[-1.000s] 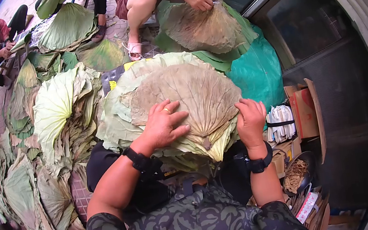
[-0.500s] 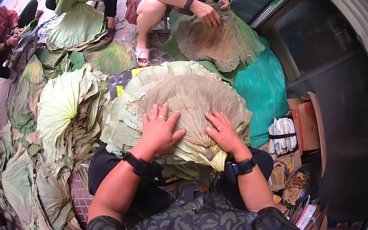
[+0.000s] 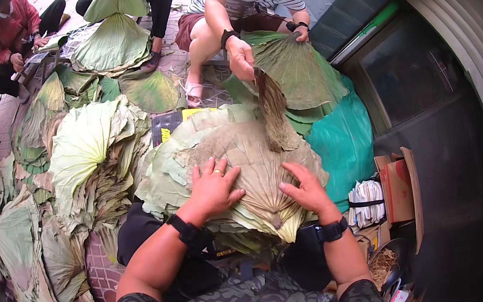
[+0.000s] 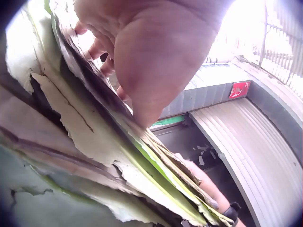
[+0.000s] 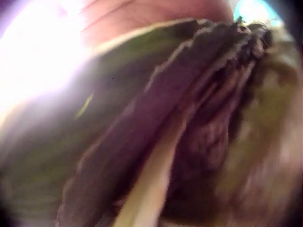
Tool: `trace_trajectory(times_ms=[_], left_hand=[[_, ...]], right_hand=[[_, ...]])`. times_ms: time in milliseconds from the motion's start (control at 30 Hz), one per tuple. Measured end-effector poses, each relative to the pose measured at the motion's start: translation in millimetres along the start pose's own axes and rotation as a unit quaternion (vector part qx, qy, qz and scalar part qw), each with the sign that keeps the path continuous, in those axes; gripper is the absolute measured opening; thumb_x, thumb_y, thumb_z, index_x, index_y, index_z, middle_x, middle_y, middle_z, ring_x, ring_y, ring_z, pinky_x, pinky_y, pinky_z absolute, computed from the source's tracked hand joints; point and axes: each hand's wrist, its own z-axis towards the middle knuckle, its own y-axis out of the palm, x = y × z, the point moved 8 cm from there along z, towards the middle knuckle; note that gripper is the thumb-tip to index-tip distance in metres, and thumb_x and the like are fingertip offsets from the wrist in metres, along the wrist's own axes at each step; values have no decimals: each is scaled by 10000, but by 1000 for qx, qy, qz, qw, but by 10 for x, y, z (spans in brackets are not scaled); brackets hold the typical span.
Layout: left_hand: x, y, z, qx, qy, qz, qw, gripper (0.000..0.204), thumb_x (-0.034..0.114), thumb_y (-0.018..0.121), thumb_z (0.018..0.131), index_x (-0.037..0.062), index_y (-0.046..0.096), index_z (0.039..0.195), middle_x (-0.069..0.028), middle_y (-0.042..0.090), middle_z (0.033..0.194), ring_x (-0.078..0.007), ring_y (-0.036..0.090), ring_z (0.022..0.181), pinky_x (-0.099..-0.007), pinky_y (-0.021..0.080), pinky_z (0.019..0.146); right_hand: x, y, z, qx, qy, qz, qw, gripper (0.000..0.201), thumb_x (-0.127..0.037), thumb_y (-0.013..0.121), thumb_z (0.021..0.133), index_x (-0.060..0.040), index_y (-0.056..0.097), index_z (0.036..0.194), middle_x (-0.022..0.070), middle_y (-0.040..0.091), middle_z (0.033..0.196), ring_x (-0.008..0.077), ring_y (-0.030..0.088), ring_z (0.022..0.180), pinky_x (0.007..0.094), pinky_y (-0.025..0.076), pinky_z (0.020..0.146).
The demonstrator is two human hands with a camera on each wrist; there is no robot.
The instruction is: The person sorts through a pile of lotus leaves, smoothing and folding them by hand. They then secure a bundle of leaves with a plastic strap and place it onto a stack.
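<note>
A brown dried lotus leaf [image 3: 249, 159] lies on top of a stack of pale green leaves [image 3: 162, 180] at the wearer's lap, its yellowish pointed end toward the body. On the leaf's left half rests the left hand [image 3: 213, 189], fingers spread, a ring on one finger. The right hand [image 3: 305, 190] lies at the leaf's right side with its fingers extended. In the left wrist view, layered leaf edges [image 4: 90, 132] run beneath the palm. The right wrist view is blurred and shows folded leaf edges [image 5: 118, 127] below the hand.
Across the stack, a person's hand [image 3: 241, 58] holds a shrivelled brown leaf [image 3: 273, 109] that overlaps the stack's far side. More leaf piles [image 3: 90, 147] lie to the left. A green sheet [image 3: 345, 142], a cardboard box [image 3: 398, 190] and a pan [image 3: 387, 263] are at the right.
The right hand moved inward from the leaf's right edge onto its surface, then slightly outward. The left hand stayed on the leaf. The person opposite brought a shrivelled leaf over the stack.
</note>
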Motion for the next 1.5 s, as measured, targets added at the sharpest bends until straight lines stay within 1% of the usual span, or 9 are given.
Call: trace_trajectory(times_ms=[233,567,833,900,1000,1100,1300,1367,1500], left_hand=[[20,-16,23,-11,-5,3,1000,586,492,550,804,169,468,1286,-185,372,1372,-411,296,1286,-626,196,1005],[-22,-68,16,-18,4,-8,1000,557,453,571,791,149,500,1253,-158,411,1347,-368,334,1275,-619,201,1005],[-113,-297,102,221,52,-239,944,305,236,616,813,61,605,1062,-147,546,1172,-356,556,975,-443,439,803],[-140,-192,172,141,10,-314,939,357,256,598,857,39,548,1136,-174,547,1133,-316,607,845,-372,498,715],[-249,221,218,19,-155,-787,597,604,395,583,869,91,308,1313,-224,503,1137,-290,613,867,-377,533,764],[-192,225,201,0,-147,-862,485,633,428,606,842,96,301,1287,-221,481,1159,-322,609,900,-422,538,765],[-156,175,214,6,-159,-789,594,815,418,658,804,47,204,1370,-188,481,1149,-285,597,929,-381,543,736],[-163,-16,229,47,-111,-658,743,887,365,697,782,-24,173,1384,-209,483,1168,-227,593,904,-335,535,725],[-9,-10,223,-31,-64,-665,744,786,346,699,783,-36,289,1335,-138,531,1048,-204,594,876,-305,547,657]], right_hand=[[-793,-431,984,189,-84,-120,971,620,-346,693,717,-19,494,1204,193,524,1199,350,487,1120,430,385,945],[-468,-290,1804,244,99,-241,934,323,-167,549,792,-138,545,1113,92,623,1026,309,587,949,463,441,776],[-660,-646,1144,267,-90,-233,931,262,-34,529,759,-96,598,1004,108,638,911,317,598,846,428,458,726],[-857,-560,782,226,-219,-215,925,291,-14,528,739,-63,593,1018,121,629,931,319,582,882,412,452,759],[-1005,-352,236,172,-266,-216,923,311,-12,543,698,-52,599,1001,121,612,953,306,572,904,399,444,790],[-978,-65,-167,122,-295,-242,916,302,-42,559,683,-79,610,978,108,599,976,293,566,918,399,441,792],[-901,142,-410,63,-290,-289,910,257,-120,535,703,-120,616,947,105,567,1060,272,541,971,384,435,786],[-1007,91,-381,69,-299,-307,901,230,-123,537,704,-116,611,921,108,560,1104,275,544,977,379,433,785],[-1150,176,-296,24,-311,-357,880,231,-128,536,721,-114,637,928,92,536,1223,291,531,1046,393,427,840]])
